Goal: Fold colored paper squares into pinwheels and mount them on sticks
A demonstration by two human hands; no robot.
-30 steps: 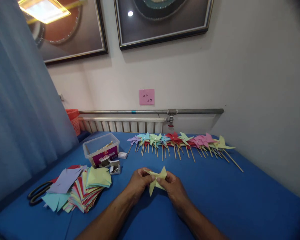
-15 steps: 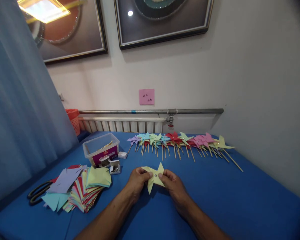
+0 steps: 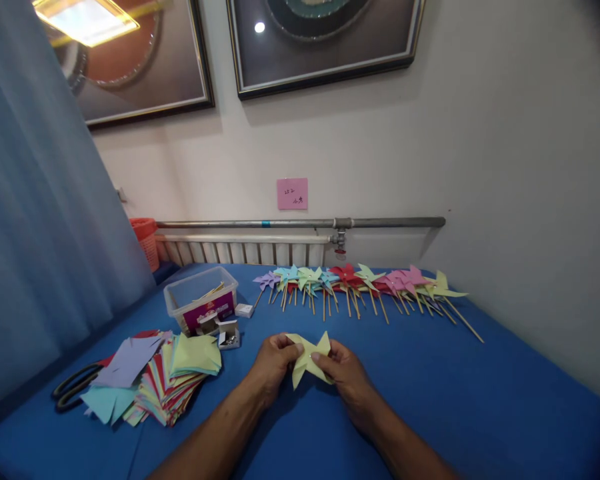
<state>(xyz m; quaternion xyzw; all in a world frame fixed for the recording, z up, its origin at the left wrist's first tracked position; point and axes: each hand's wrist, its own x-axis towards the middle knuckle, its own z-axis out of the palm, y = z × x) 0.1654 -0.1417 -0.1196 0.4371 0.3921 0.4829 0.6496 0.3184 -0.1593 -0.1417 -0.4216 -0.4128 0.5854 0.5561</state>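
Observation:
A pale yellow paper pinwheel head (image 3: 307, 357) is held just above the blue table (image 3: 480, 400), pinched from both sides. My left hand (image 3: 273, 363) grips its left blades, my right hand (image 3: 344, 373) its right blades, thumbs near the centre. A stack of cut coloured paper squares (image 3: 170, 377) lies to the left of my left hand. A small open box of metal pins (image 3: 229, 335) sits just beyond that stack.
A row of finished pinwheels on wooden sticks (image 3: 360, 283) lies along the table's far edge. A clear plastic tub (image 3: 200, 303) with sticks stands at the back left. Black-handled scissors (image 3: 73, 390) lie at the far left. A radiator and pipe (image 3: 300, 223) run behind the table.
My hands have turned the yellow pinwheel head slightly and regripped it; half a second ago its centre faced up, now the right thumb covers it. Nothing else has moved.

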